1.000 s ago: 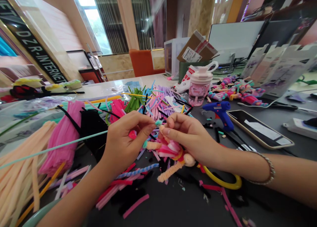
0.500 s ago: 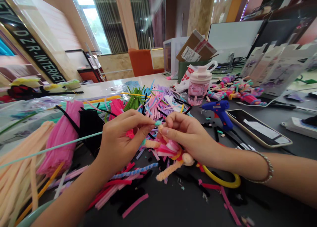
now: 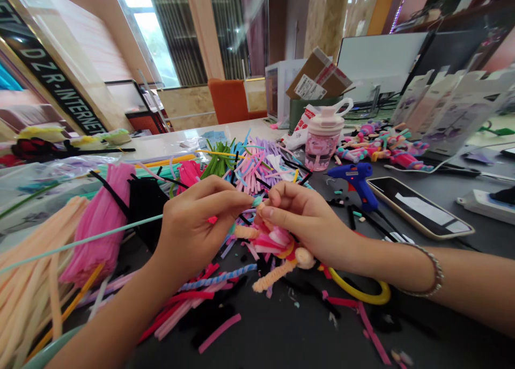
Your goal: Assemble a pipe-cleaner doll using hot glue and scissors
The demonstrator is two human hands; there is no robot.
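One left hand [image 3: 203, 213] and one right hand [image 3: 308, 213] grasp a single doll [image 3: 270, 242] between them: the left pinches a small mint tip, the right grips the peach limb just beside it. Around them are one glue gun [image 3: 357, 180], one phone [image 3: 416, 207], one lidded cup [image 3: 321, 144] and one yellow ring [image 3: 368, 295].

The doll, held low over the middle of the worktop [image 3: 273, 331], has ribbed, fuzzy peach limbs, a round peach ball and a pink-and-white middle. One thin mint strand [image 3: 84, 244] runs straight from the left edge to the left hand. Soft stems lie in a bound pink bundle [image 3: 98, 227] and a loose peach fan [image 3: 30, 267].

The worktop is dark grey, strewn with scraps; beyond stand an orange chair [image 3: 227, 102] and a window [image 3: 155, 42].
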